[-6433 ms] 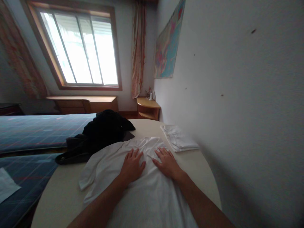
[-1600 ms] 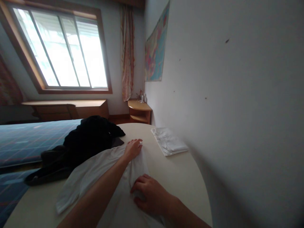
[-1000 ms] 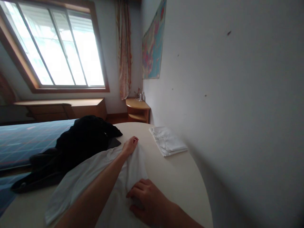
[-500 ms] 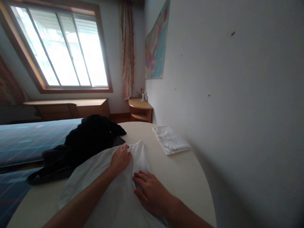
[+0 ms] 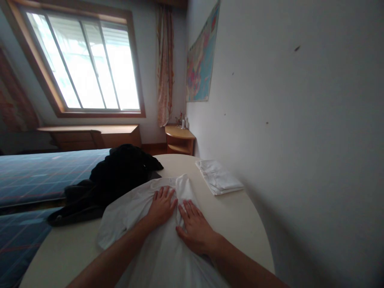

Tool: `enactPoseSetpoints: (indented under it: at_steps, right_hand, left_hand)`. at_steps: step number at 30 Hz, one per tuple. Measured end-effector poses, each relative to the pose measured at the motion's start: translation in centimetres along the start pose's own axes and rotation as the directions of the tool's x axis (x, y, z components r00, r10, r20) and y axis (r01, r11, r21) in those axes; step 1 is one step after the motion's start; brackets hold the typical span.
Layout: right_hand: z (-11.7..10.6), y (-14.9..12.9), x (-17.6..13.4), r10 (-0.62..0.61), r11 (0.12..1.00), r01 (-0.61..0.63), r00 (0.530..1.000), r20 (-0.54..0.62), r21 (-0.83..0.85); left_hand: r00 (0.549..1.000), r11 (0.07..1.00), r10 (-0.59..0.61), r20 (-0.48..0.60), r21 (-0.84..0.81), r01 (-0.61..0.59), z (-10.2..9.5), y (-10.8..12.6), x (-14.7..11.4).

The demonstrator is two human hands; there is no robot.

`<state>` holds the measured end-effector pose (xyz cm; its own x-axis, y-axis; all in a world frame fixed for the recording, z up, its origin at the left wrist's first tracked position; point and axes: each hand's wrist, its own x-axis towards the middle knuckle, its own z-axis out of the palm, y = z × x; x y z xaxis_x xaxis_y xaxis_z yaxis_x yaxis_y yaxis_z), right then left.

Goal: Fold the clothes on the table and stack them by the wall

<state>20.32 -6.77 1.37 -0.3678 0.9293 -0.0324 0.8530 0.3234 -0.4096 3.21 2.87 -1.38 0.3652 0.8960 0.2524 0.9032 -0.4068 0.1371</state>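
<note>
A white shirt [image 5: 162, 252] lies spread on the round cream table [image 5: 237, 236], its collar end pointing away from me. My left hand [image 5: 163, 206] rests flat on the cloth just below the collar, fingers stretched out. Beside it, my right hand [image 5: 196, 230] presses on the shirt's right part with the fingers spread. Neither hand grips the fabric. On the left a sleeve fans out over the tabletop. My right forearm covers some of the lower right cloth.
Folded white cloth [image 5: 220, 178] lies at the table's right edge, near the wall [image 5: 315, 140]. A heap of black clothing [image 5: 120, 180] overlaps the table's left edge and a blue checked bed [image 5: 45, 176]. A corner shelf [image 5: 180, 133] stands behind.
My left hand has moved from the collar edge toward me and flattened. My right hand has slid forward, closer to the left. The shirt's right side now lies folded inward less visibly; the view shifted slightly.
</note>
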Motion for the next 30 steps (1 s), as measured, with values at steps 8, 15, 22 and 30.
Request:
enactPoseSetpoints:
  at_steps: [8,15,22,30]
  right_hand:
    - [-1.8,3.2,4.3,-0.023,0.998,0.022,1.0,-0.004,-0.057]
    - [-2.8,4.9,7.4,-0.065,0.994,0.06,0.997,-0.049,-0.09]
    - [-3.2,6.6,7.3,-0.209,0.978,0.211,0.973,-0.098,0.008]
    - [-5.4,7.1,-0.5,-0.216,0.976,0.22,0.959,-0.184,-0.003]
  left_hand:
    - [1.0,0.998,-0.008,-0.025,-0.063,0.007,0.5,-0.5,4.8]
    - [0.993,0.996,-0.035,-0.115,-0.089,0.025,-0.3,0.6,6.5]
    - [0.996,0.987,0.067,-0.059,-0.141,-0.075,-0.4,3.2,3.8]
    - [0.991,0.989,0.122,0.063,-0.092,-0.116,0.1,0.7,3.1]
